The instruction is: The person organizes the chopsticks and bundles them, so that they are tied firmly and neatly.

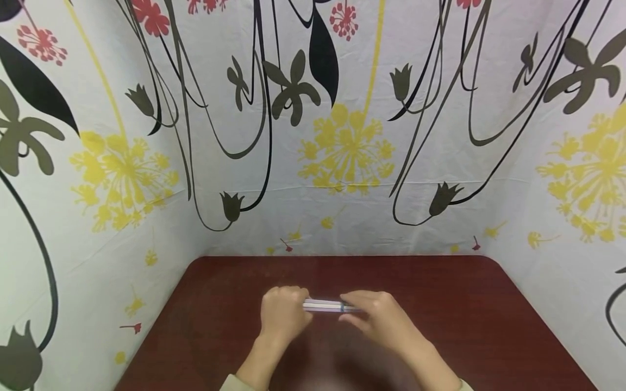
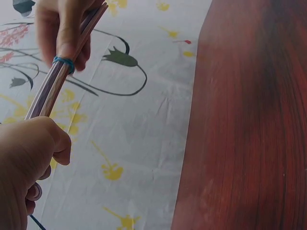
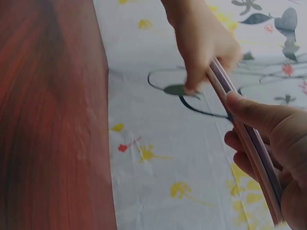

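Observation:
A bundle of slim pale and purple sticks [image 1: 320,305] is held between both hands above the table. Curled round its left end is my left hand [image 1: 283,312], whose fist hides that end. My right hand [image 1: 383,317] holds the other part, thumb on one side and fingers on the other. A blue-green band [image 2: 64,63] circles the bundle right at the right hand's fingertips. In the right wrist view the sticks [image 3: 259,153] run along the right palm, and their far end shows past the hand.
Below the hands lies a dark red wood-grain table [image 1: 220,282] with rounded far corners. White cloth [image 1: 352,228] printed with flowers and stems hangs behind it and along both sides.

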A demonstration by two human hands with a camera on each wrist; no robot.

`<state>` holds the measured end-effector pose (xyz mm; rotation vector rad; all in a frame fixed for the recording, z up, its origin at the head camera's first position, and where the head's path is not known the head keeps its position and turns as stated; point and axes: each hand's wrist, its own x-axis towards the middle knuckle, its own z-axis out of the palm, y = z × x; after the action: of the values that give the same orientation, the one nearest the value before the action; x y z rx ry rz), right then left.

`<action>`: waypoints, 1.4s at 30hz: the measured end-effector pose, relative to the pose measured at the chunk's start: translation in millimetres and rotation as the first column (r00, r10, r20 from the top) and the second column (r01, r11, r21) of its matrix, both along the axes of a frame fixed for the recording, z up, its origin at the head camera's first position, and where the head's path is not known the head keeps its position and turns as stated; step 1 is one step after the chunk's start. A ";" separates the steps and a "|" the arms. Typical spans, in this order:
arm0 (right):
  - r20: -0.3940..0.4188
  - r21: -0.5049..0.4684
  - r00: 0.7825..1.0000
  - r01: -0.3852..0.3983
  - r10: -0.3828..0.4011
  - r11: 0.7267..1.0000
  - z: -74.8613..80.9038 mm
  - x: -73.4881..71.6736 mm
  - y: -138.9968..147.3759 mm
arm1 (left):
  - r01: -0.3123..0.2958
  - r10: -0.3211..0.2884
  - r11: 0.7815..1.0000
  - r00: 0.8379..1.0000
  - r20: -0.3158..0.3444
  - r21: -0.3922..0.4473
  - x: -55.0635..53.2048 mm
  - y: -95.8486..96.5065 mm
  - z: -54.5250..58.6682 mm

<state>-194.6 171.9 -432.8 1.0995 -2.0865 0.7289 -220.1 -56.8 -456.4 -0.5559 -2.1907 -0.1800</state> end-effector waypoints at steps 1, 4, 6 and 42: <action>0.006 -0.002 1.000 -0.006 0.006 1.000 0.0 -0.2 1.5 | -0.007 0.007 1.000 1.000 0.003 0.008 0.2 -0.8 -0.6; -0.005 0.006 1.000 -0.015 0.015 1.000 0.3 -0.6 1.1 | -0.017 0.017 1.000 1.000 -0.002 0.021 0.3 1.1 -2.2; -0.037 0.033 0.999 -0.008 0.009 0.999 -0.2 -1.0 -4.1 | -0.001 0.001 1.000 1.000 -0.020 0.006 -0.3 5.8 -2.9; -0.089 0.013 0.993 0.079 -0.077 0.997 -4.9 -1.8 1.0 | -0.008 0.008 1.000 1.000 -0.023 0.011 0.9 0.0 1.5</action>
<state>-196.4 172.9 -437.7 1.0340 -2.0516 0.6155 -219.2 -56.9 -454.9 -0.5406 -2.1678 -0.1798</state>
